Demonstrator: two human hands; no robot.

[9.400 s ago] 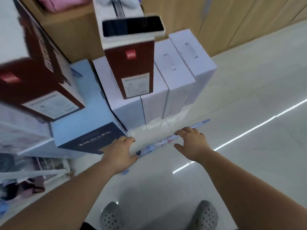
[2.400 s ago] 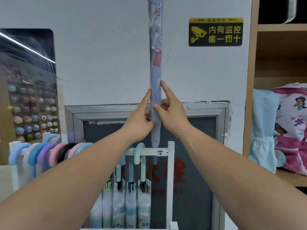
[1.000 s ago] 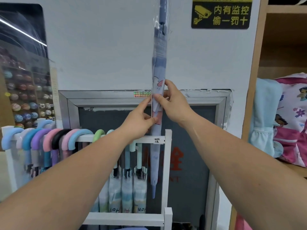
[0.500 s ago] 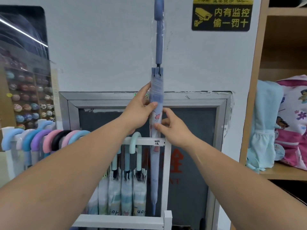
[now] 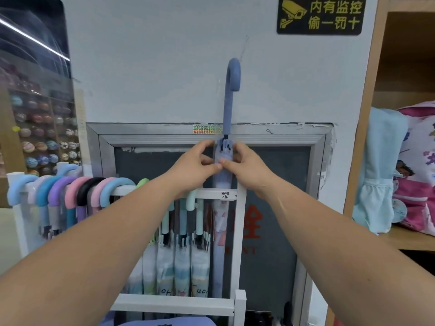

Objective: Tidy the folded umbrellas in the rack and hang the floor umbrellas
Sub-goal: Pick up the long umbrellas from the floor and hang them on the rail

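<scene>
Along the rack's top rail (image 5: 208, 193), coloured hooked handles (image 5: 71, 191) crowd the left stretch and mint-handled umbrellas (image 5: 181, 267) fill the middle. The upright periwinkle umbrella (image 5: 227, 109) takes the last gap by the rail's right end. Above the rail the wall (image 5: 164, 78) lies open; further right, a wooden shelf upright (image 5: 367, 114) blocks.

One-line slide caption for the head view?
The left hand and right hand pinch a blue hook-handled umbrella upright at the right end of the white rack, hook above the top rail.
</scene>
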